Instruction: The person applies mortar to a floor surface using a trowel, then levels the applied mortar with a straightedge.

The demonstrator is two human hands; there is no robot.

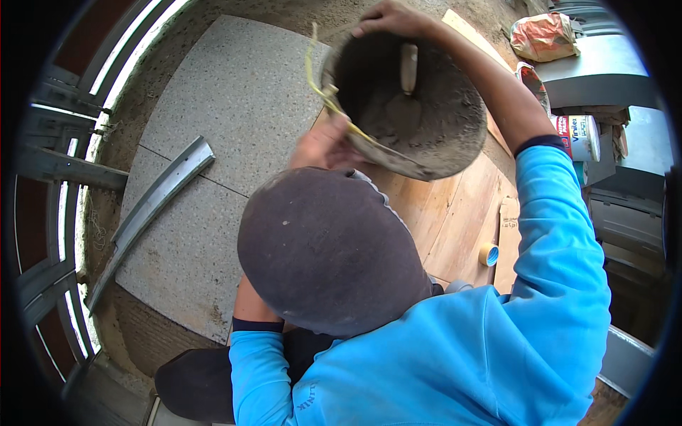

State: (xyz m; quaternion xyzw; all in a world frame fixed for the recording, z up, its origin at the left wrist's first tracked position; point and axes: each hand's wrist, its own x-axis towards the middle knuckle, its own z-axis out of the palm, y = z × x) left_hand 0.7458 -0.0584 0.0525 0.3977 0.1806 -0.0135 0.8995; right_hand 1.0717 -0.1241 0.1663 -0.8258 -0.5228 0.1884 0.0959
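Note:
Neither of my own hands shows. Close in front of me another person in a dark cap (323, 248) and blue long-sleeved top (440, 362) bends over a bucket (455, 145). Grey mortar coats its inside, and its mouth tips toward me. That person's right hand (391, 18) grips the far rim. Their left hand (323, 145), smeared by motion, is by the near left rim and a yellow cord (328, 92). A pale handle (408, 67) sticks up inside the bucket; the tool's other end is hard to make out in the mortar.
Large speckled grey tiles (213, 92) cover the floor at left, with a bent metal channel (153, 206) across them. Wooden boards (455, 227) lie at right, near a tape roll (489, 254) and cardboard strip (506, 234). Beyond are a paint tub (582, 138) and a bag (543, 37).

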